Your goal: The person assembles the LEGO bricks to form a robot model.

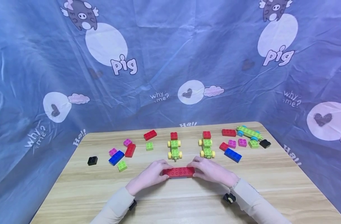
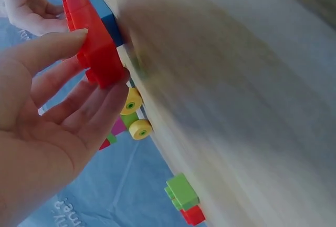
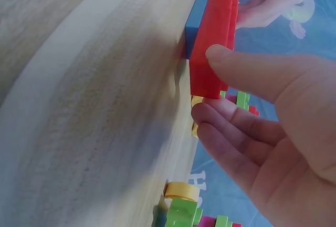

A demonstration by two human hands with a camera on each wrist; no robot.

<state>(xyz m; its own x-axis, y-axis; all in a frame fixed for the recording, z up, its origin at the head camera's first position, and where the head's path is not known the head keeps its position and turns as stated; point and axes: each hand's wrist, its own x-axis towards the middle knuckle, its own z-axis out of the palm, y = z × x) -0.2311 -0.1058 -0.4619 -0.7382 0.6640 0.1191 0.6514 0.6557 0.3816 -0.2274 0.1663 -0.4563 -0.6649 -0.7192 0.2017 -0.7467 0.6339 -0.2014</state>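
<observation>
Two long red building bricks (image 1: 179,172) lie end to end near the middle of the table. A blue brick (image 2: 107,17) sits under their middle, also visible in the right wrist view. My left hand (image 1: 153,175) grips the left end of the red bricks, its thumb on the near side and fingers on the far side and end. At the right end, my right hand (image 1: 211,170) holds the bricks in much the same way. Beyond the hands stand two green wheeled bases with yellow wheels, one on the left (image 1: 175,152) and one on the right (image 1: 207,151).
On the left lie a black brick (image 1: 92,161), a blue brick (image 1: 116,158) and red, pink and green ones. To the right are another blue brick (image 1: 233,155), several smaller bricks and a green base with blue wheels (image 1: 249,133). A patterned blue cloth (image 1: 165,113) hangs behind the table.
</observation>
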